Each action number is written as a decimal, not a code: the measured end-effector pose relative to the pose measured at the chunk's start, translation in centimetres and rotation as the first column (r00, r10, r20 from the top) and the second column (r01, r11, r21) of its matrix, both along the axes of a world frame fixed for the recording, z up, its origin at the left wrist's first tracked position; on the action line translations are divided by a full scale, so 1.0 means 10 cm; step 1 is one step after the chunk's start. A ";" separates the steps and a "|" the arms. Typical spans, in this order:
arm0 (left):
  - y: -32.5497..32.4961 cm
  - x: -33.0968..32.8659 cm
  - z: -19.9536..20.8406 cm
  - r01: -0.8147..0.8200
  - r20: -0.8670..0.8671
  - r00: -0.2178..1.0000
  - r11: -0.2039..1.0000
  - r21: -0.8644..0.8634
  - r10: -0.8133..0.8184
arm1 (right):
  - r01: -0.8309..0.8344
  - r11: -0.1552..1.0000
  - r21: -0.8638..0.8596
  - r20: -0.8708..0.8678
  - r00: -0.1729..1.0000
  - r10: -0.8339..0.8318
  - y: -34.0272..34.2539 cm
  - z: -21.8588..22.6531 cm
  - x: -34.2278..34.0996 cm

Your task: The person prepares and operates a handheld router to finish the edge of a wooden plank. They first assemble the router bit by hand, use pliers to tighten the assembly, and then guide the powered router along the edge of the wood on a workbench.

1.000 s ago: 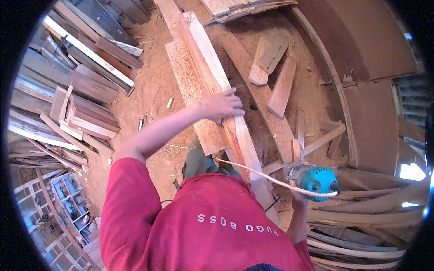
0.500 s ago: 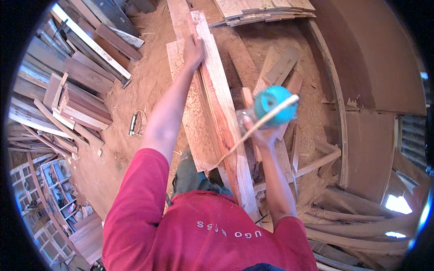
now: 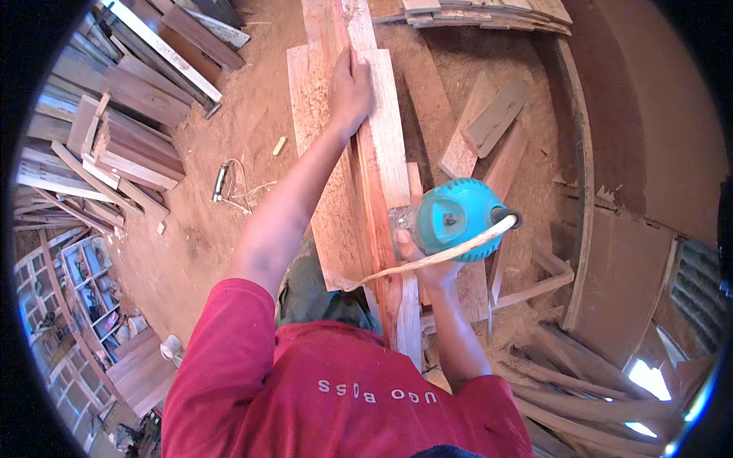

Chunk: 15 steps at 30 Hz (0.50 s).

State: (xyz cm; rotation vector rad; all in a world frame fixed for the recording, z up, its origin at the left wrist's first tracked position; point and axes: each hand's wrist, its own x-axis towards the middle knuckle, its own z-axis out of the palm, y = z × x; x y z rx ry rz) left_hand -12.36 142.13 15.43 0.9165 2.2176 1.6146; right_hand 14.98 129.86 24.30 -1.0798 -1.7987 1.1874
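A long reddish-brown board (image 3: 376,198) runs away from me on top of wider pale planks (image 3: 324,175). My left hand (image 3: 353,95) is closed over its far part, thumb and fingers on either side. At the board's right edge, my right hand (image 3: 429,263) grips a teal trim router (image 3: 458,221) with a clear base. The router lies on its side, base toward the board, and its motor end points right. A pale power cord (image 3: 439,259) leaves that end and crosses over the board. The router's bit cannot be made out.
Offcuts (image 3: 496,118) lie on the sawdust-covered floor at right. Stacked boards (image 3: 137,153) lean at left, near a small clamp-like tool (image 3: 220,182) with thin cord. More planks (image 3: 489,15) are piled at the far end. A shelf of small items (image 3: 92,286) stands lower left.
The router has come nearer to me and turned, its cord end now lower, with its clear base at the board's edge. My left hand keeps its hold; the whole view has shifted slightly.
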 end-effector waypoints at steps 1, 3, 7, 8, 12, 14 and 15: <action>-0.01 0.01 0.02 0.007 0.017 1.000 1.000 -0.018 -0.006 | 0.006 0.986 -0.164 -0.111 0.993 -0.025 0.01 0.01 0.02; -0.02 0.03 0.06 -0.021 0.010 1.000 0.998 -0.051 0.021 | -0.083 0.972 -0.219 -0.128 0.990 0.055 0.05 0.02 0.05; -0.05 0.04 0.15 -0.057 0.024 0.998 0.992 -0.114 0.060 | -0.148 0.979 -0.143 0.014 0.988 0.151 0.10 -0.03 0.09; -0.06 0.05 0.16 -0.058 0.034 0.997 0.992 -0.111 0.062 | -0.166 0.977 -0.133 0.063 0.982 0.176 0.12 -0.06 0.09; -0.07 0.07 0.18 -0.067 0.017 0.998 0.993 -0.100 0.069 | -0.037 0.999 0.025 -0.173 0.984 0.041 0.19 -0.28 -0.11; -0.06 0.07 0.18 -0.065 0.002 0.998 0.993 -0.097 0.066 | -0.071 0.997 0.007 -0.166 0.984 0.072 0.27 -0.35 -0.23; -0.06 0.07 0.17 -0.075 -0.002 0.997 0.993 -0.090 0.075 | -0.090 0.996 0.013 -0.152 0.984 0.091 0.32 -0.37 -0.29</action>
